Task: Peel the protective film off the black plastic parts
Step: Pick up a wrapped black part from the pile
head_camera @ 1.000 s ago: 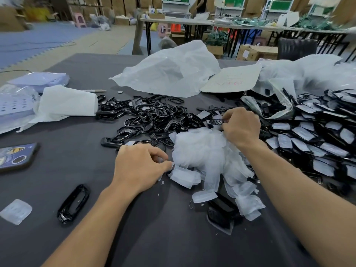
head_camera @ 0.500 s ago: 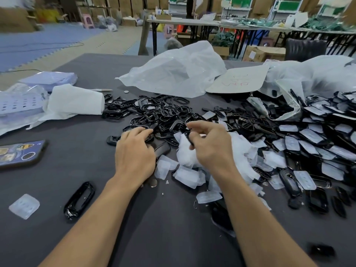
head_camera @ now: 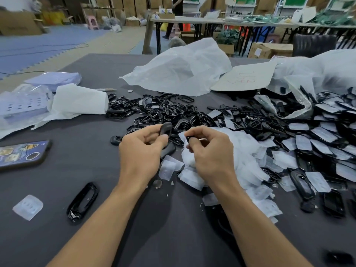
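My left hand holds a black plastic part upright between thumb and fingers, above the dark table. My right hand pinches a second small black part close beside it. Just under and right of my hands lies a heap of peeled white film. Behind my hands spreads a pile of bare black parts. To the right lies a pile of black parts with film still on them.
A single black frame and a loose film piece lie near left. A phone is at the left edge, white wrapping behind it. White plastic bags sit at the back. A coin lies between my wrists.
My right hand came in from the far right pile to the middle with a small black part. My left hand picked up a black part from the table and raised it.
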The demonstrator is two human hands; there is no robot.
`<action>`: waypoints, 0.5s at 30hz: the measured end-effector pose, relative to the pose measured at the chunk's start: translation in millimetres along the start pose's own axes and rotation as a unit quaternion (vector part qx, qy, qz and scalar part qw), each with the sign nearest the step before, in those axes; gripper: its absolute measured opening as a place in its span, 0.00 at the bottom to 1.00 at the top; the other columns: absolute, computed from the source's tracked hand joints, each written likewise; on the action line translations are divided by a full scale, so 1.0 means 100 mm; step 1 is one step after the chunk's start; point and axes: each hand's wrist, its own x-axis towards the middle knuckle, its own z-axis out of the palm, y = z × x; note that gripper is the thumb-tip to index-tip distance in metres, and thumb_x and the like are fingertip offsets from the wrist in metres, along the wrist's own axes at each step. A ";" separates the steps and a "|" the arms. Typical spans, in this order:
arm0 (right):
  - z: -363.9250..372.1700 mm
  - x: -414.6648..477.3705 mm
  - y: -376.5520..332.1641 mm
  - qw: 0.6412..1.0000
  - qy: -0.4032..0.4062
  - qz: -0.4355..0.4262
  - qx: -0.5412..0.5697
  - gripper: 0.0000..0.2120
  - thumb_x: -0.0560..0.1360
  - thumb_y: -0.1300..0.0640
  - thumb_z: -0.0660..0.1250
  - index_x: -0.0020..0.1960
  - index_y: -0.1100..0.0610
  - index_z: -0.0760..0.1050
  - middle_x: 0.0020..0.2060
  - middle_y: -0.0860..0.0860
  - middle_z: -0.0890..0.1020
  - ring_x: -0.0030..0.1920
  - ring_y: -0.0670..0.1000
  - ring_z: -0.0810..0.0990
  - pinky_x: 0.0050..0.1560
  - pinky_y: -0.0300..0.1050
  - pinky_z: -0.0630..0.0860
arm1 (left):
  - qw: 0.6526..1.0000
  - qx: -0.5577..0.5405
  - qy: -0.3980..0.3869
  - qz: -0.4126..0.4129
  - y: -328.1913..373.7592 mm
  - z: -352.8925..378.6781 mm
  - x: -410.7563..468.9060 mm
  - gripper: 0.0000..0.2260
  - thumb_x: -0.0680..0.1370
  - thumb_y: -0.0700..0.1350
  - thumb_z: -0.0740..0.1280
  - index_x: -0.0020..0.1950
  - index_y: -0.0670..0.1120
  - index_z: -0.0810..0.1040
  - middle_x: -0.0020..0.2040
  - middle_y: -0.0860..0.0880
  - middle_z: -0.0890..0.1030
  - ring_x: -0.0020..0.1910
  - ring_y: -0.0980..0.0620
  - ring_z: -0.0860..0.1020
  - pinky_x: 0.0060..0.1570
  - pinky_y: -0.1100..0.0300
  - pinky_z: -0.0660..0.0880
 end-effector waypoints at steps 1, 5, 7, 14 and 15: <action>0.00 0.00 0.00 1.000 0.006 -0.005 0.001 0.12 0.77 0.63 0.70 0.43 0.47 0.84 0.36 0.40 0.85 0.39 0.45 0.84 0.45 0.42 0.82 | 0.998 -0.060 -0.010 -0.027 0.00 0.01 -0.01 0.16 0.75 0.38 0.75 0.47 0.62 0.88 0.40 0.54 0.88 0.39 0.59 0.86 0.39 0.67 0.81; 0.01 -0.02 -0.01 1.000 0.015 -0.021 0.014 0.11 0.75 0.60 0.73 0.42 0.44 0.86 0.38 0.37 0.86 0.40 0.42 0.83 0.44 0.32 0.76 | 0.979 -0.180 -0.032 -0.094 -0.01 0.01 0.02 0.13 0.78 0.33 0.72 0.58 0.49 0.83 0.41 0.44 0.88 0.39 0.54 0.86 0.40 0.58 0.83; 0.01 -0.01 0.00 0.998 0.008 0.002 0.057 0.10 0.75 0.63 0.73 0.44 0.47 0.86 0.38 0.42 0.87 0.37 0.47 0.84 0.43 0.40 0.80 | 0.974 -0.195 -0.035 -0.106 -0.01 0.01 0.04 0.12 0.78 0.32 0.72 0.56 0.47 0.83 0.42 0.44 0.88 0.39 0.53 0.86 0.40 0.58 0.84; 0.01 -0.04 0.00 0.990 0.005 0.045 0.132 0.14 0.77 0.68 0.67 0.42 0.52 0.83 0.36 0.49 0.86 0.33 0.54 0.87 0.36 0.47 0.84 | 0.971 -0.195 -0.040 -0.132 0.02 -0.02 0.02 0.10 0.76 0.31 0.73 0.47 0.46 0.85 0.42 0.45 0.88 0.38 0.53 0.86 0.45 0.53 0.85; 0.01 -0.03 0.00 0.988 0.003 0.047 0.144 0.13 0.76 0.68 0.67 0.41 0.53 0.83 0.37 0.50 0.86 0.34 0.55 0.87 0.37 0.48 0.85 | 0.970 -0.196 -0.042 -0.136 0.02 -0.02 0.03 0.09 0.76 0.31 0.73 0.48 0.45 0.85 0.42 0.44 0.88 0.38 0.53 0.86 0.48 0.51 0.85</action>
